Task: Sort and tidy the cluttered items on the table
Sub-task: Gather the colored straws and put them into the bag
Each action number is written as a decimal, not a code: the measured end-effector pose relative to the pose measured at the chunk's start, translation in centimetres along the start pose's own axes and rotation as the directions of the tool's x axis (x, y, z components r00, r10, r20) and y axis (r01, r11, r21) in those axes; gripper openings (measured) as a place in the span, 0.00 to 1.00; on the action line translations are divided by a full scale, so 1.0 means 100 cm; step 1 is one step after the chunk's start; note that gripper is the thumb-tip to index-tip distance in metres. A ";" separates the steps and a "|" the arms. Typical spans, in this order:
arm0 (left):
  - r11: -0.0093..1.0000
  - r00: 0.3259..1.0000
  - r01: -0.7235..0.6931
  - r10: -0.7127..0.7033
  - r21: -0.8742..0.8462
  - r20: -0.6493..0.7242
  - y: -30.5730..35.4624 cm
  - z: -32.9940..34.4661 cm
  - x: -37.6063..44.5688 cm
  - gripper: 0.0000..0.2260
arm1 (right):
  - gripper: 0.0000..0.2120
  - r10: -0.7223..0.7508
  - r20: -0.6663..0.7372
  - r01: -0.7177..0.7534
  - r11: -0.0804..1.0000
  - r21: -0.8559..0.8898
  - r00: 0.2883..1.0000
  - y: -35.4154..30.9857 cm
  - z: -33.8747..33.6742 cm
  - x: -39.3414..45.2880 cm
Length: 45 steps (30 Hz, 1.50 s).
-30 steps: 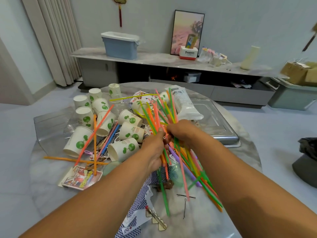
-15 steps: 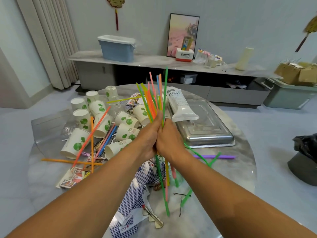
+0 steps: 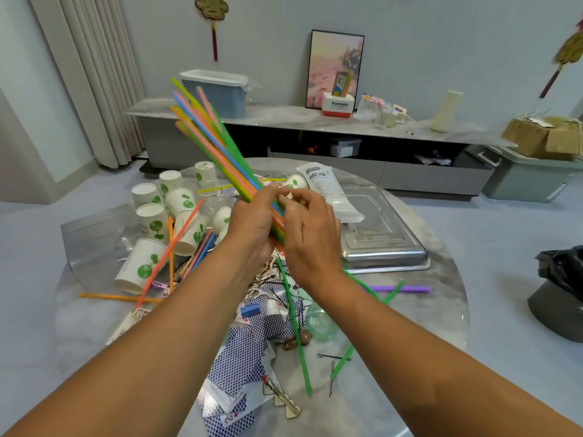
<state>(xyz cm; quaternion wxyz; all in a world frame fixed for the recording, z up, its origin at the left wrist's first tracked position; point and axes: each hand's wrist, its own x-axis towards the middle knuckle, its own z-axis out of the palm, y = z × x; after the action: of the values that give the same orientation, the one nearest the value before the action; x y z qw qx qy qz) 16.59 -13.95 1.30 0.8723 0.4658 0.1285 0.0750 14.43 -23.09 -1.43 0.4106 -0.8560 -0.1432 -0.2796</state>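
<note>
Head view: my left hand point(image 3: 252, 222) grips a bundle of straws point(image 3: 214, 143) near its lower end, fingers curled round it; the bundle fans up and left above the table point(image 3: 441, 310). My right hand point(image 3: 307, 234) sits just beside, curled fingertips seemingly touching the bundle. Loose green straws point(image 3: 295, 326) lie below my wrists.

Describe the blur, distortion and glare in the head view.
Head view: wide-angle bending bows the cabinet and curtain; the straw bundle gripped in the left hand is smeared at its tips; the right hand is fairly sharp; soft even light, with mild sheen on the metal tray.
</note>
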 end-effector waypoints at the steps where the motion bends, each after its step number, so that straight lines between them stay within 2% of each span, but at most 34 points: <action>1: 0.999 0.999 -0.022 0.021 -0.026 -0.026 0.002 -0.002 0.001 0.03 | 0.23 0.048 -0.020 -0.048 0.999 0.010 0.999 -0.001 -0.002 0.001; 4: 0.992 0.992 -0.084 0.075 -0.097 -0.097 0.010 -0.007 0.005 0.03 | 0.28 0.294 -0.111 -0.287 0.955 0.074 0.949 0.001 -0.006 0.000; 6: 0.988 0.986 -0.125 0.114 -0.088 -0.125 0.016 -0.009 0.006 0.05 | 0.28 0.552 -0.176 -0.521 0.831 0.195 0.815 0.009 -0.012 0.003; 8: 0.984 0.979 -0.156 0.143 -0.081 -0.147 0.022 -0.011 0.006 0.06 | 0.26 0.764 -0.174 -0.686 0.638 0.351 0.621 0.017 -0.016 0.005; 9: 0.982 0.976 -0.167 0.152 -0.088 -0.155 0.025 -0.012 0.006 0.07 | 0.24 0.851 -0.122 -0.734 0.506 0.454 0.511 0.021 -0.016 0.005; 10: 0.980 0.975 -0.177 0.162 -0.091 -0.155 0.027 -0.011 0.005 0.08 | 0.23 0.915 -0.017 -0.757 0.344 0.555 0.403 0.024 -0.016 0.004; 11: 0.978 0.974 -0.187 0.173 -0.089 -0.147 0.027 -0.010 0.004 0.08 | 0.21 0.938 0.117 -0.753 0.182 0.633 0.325 0.026 -0.014 0.001; 12: 0.978 0.975 -0.193 0.182 -0.083 -0.131 0.026 -0.009 0.003 0.07 | 0.21 0.928 0.235 -0.733 0.058 0.678 0.290 0.026 -0.010 -0.002; 13: 0.977 0.976 -0.198 0.190 -0.077 -0.105 0.024 -0.007 0.001 0.07 | 0.21 0.904 0.320 -0.712 -0.026 0.702 0.283 0.024 -0.005 -0.005; 15: 0.978 0.979 -0.202 0.200 -0.051 -0.044 0.019 -0.002 -0.003 0.07 | 0.23 0.859 0.414 -0.677 -0.113 0.727 0.301 0.015 0.004 -0.010; 17: 0.980 0.980 -0.199 0.199 -0.021 0.004 0.009 0.003 -0.008 0.09 | 0.25 0.825 0.462 -0.649 -0.160 0.744 0.326 0.003 0.011 -0.013; 22: 0.964 0.977 -0.195 0.175 0.179 0.122 -0.018 0.005 -0.024 0.07 | 0.20 0.749 0.555 -0.598 -0.271 0.755 0.361 -0.015 0.012 -0.014; 24: 0.960 0.977 -0.194 0.171 0.199 0.128 -0.020 0.004 -0.025 0.08 | 0.21 0.729 0.569 -0.593 -0.279 0.755 0.380 -0.016 0.011 -0.011; 28: 0.950 0.970 -0.231 0.210 0.209 0.118 -0.016 -0.001 -0.026 0.11 | 0.31 0.721 0.571 -0.587 -0.281 0.759 0.393 -0.005 0.013 -0.005; 31: 0.951 0.978 -0.201 0.179 0.236 0.110 -0.021 -0.005 -0.027 0.11 | 0.31 0.655 0.586 -0.635 -0.204 0.745 0.477 -0.004 0.006 -0.001; 32: 0.949 0.979 -0.198 0.177 0.244 0.106 -0.023 -0.005 -0.028 0.11 | 0.32 0.622 0.585 -0.661 -0.140 0.737 0.520 -0.006 0.003 0.001; 33: 0.940 0.978 -0.205 0.183 0.271 0.104 -0.024 -0.006 -0.026 0.10 | 0.35 0.591 0.572 -0.692 -0.032 0.721 0.569 -0.007 0.000 0.001; 36: 0.869 0.963 -0.268 0.225 0.417 0.152 -0.021 -0.010 -0.018 0.08 | 0.39 0.477 0.470 -0.657 0.385 0.648 0.743 -0.011 -0.008 0.005; 38: 0.759 0.933 -0.347 0.220 0.551 0.284 -0.019 -0.016 -0.014 0.14 | 0.41 0.396 0.415 -0.574 0.580 0.578 0.819 -0.009 -0.010 0.009; 39: 0.679 0.904 -0.409 0.208 0.610 0.374 -0.020 -0.018 -0.016 0.16 | 0.39 0.386 0.393 -0.549 0.638 0.540 0.835 -0.009 -0.010 0.012; 41: 0.504 0.854 -0.507 0.187 0.699 0.485 -0.022 -0.019 -0.026 0.21 | 0.33 0.445 0.337 -0.558 0.638 0.531 0.830 -0.011 -0.012 0.017; 42: 0.472 0.836 -0.534 0.170 0.701 0.522 -0.024 -0.017 -0.030 0.23 | 0.29 0.510 0.291 -0.577 0.597 0.557 0.809 -0.011 -0.012 0.018; 44: 0.525 0.833 -0.497 0.064 0.691 0.550 -0.023 -0.017 -0.033 0.24 | 0.14 0.641 0.219 -0.613 0.492 0.618 0.735 -0.008 -0.016 0.021; 45: 0.551 0.839 -0.449 -0.013 0.704 0.545 -0.022 -0.017 -0.032 0.20 | 0.08 0.684 0.207 -0.622 0.441 0.647 0.700 -0.006 -0.020 0.024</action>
<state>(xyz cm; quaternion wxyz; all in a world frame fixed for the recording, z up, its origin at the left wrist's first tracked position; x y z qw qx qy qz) 13.06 -14.63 -0.95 0.5462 0.8262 -0.1383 -0.0004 15.33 -24.22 1.34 0.7719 -0.6202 0.1243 -0.0636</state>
